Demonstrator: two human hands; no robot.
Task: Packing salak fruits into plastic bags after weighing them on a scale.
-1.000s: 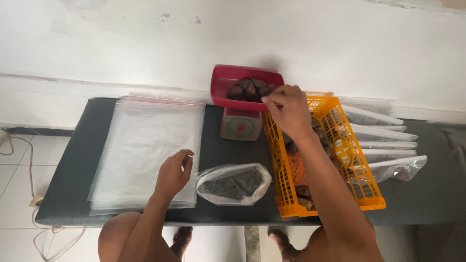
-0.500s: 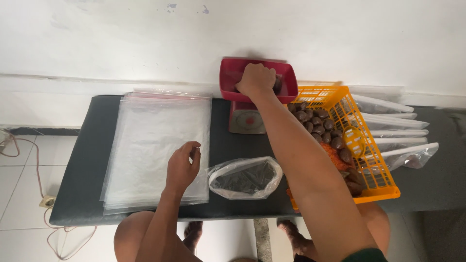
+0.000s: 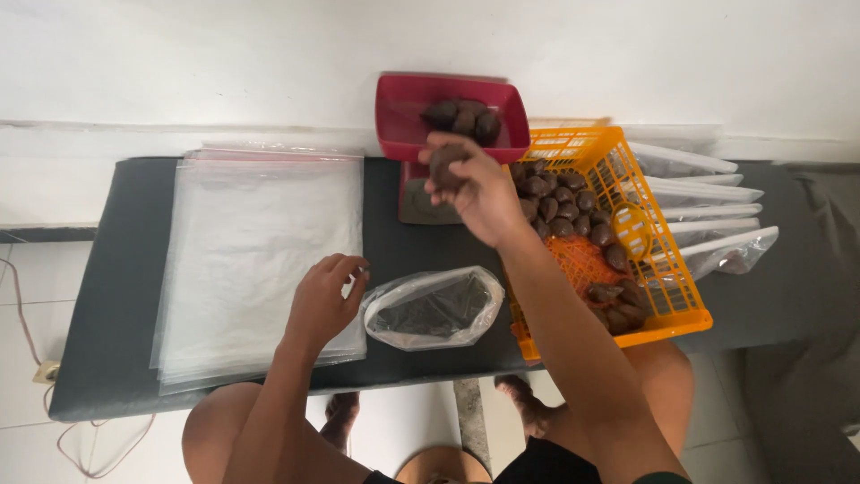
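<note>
A dark brown fruit (image 3: 445, 165) is pinched in the right hand (image 3: 475, 193) at upper centre, just below the red scale tray (image 3: 399, 125). The left hand (image 3: 322, 300), loosely curled, rests on the stack of clear bags (image 3: 251, 260), beside an open bag (image 3: 434, 309). Weighing seems underway; careful placement is called for next.

scale (image 3: 428, 203) display hidden, right bags (image 3: 717, 220) partly covered
</note>
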